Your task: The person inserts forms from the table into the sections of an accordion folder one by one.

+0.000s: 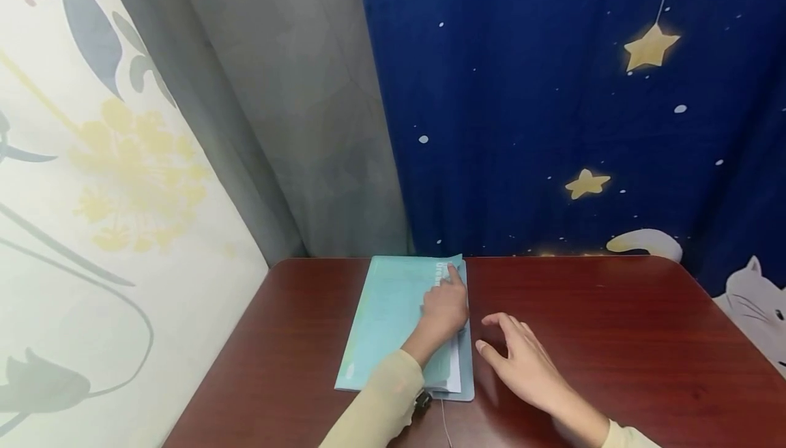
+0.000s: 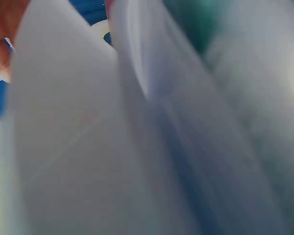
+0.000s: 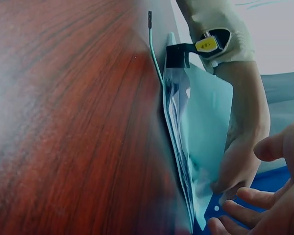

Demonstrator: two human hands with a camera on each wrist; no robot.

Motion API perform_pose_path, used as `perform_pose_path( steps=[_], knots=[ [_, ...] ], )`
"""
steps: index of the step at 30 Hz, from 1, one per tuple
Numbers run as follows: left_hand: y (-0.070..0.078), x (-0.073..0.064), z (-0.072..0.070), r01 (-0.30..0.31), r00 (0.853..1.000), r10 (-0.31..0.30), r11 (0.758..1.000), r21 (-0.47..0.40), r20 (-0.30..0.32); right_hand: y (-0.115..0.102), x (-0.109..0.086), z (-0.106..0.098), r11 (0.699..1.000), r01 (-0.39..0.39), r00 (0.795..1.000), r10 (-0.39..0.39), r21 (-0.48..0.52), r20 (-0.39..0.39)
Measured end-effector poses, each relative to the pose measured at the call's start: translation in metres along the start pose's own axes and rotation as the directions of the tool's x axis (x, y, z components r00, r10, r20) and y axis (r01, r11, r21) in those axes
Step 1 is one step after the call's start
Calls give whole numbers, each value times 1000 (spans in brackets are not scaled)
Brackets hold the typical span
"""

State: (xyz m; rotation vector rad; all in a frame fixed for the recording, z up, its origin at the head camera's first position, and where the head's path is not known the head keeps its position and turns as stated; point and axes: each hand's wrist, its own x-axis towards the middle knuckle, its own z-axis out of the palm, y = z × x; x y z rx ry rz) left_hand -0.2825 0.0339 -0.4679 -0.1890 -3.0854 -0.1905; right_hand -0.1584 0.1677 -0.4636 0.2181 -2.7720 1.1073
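Note:
A teal folder (image 1: 387,318) lies on the table, its cover partly raised along the right side over white sheets (image 1: 455,366). My left hand (image 1: 445,305) is at the cover's upper right edge, index finger stretched along the top and the other fingers curled at the edge. The thumb is hidden. Clear plastic sleeves (image 2: 147,73) and a pale sheet (image 2: 68,122) fill the left wrist view, blurred. To the right of the folder hovers my right hand (image 1: 522,363), fingers spread and loosely bent, holding nothing. The raised cover (image 3: 208,117) stands out in the right wrist view.
The dark red wooden table (image 1: 583,311) reaches the curtains behind. A patterned pale curtain (image 1: 141,161) hangs at left, a blue star curtain (image 1: 522,93) at the back. A thin cord (image 3: 152,49) with a dark tip trails from the folder's near end.

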Motion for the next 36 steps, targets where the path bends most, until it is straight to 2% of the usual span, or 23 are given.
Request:
perform_pose_path(
  steps=[4,11,14,18,22,25,27,29,33,36],
  knots=[
    [10,3,3,80,996,-77,995,-57,51,1,-1,-2,1000,6,1000,-6,15,7],
    [19,-3,7,123,985,-113,990,-70,130,-1,-12,-9,990,-31,998,22,140,66],
    [22,-7,5,118,979,-102,989,-86,175,-1,-15,-12,987,-44,996,32,154,79],
    [19,-9,1,69,973,-42,991,-111,226,-1,-18,-15,988,-50,997,39,149,74],
    [9,-7,-4,28,971,27,974,-225,236,-1,-18,-16,985,-59,995,45,164,91],
    [-2,-1,-8,-19,976,91,940,-339,197,-1,-18,-18,988,-44,996,32,149,79],
    [-10,2,-10,-45,977,119,926,-375,177,0,-19,-19,994,0,999,-5,109,43],
    [-19,5,-14,-69,976,141,920,-385,164,0,-20,-21,997,56,998,-56,55,-2],
    [-37,5,-23,-94,976,157,929,-358,152,3,-22,-29,987,156,986,-158,-40,-56],
    [-53,-4,-29,-158,978,193,938,-309,85,9,-23,-38,979,184,978,-191,-86,-83]
  ],
)
